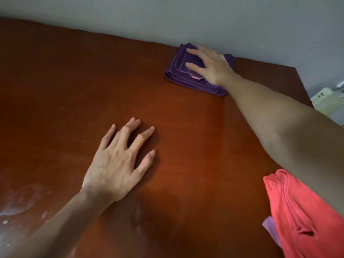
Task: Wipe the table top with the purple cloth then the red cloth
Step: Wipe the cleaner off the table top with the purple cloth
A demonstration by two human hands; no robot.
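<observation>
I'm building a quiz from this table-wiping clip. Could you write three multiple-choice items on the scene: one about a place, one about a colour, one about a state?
1. Where does the purple cloth lie on the table?
A. at the far edge, by the wall
B. at the near left corner
C. on top of the red cloth

2. What colour is the cloth at the near right, partly under the right forearm?
A. green
B. red
C. white

3. What is the left hand doing?
A. gripping the purple cloth
B. lifting the red cloth
C. resting on the bare table top, fingers spread

Answers:
1. A, since the folded cloth sits against the wall under the right hand.
2. B, since the red cloth is plainly red.
3. C, since the fingers are splayed on the wood and hold nothing.
</observation>
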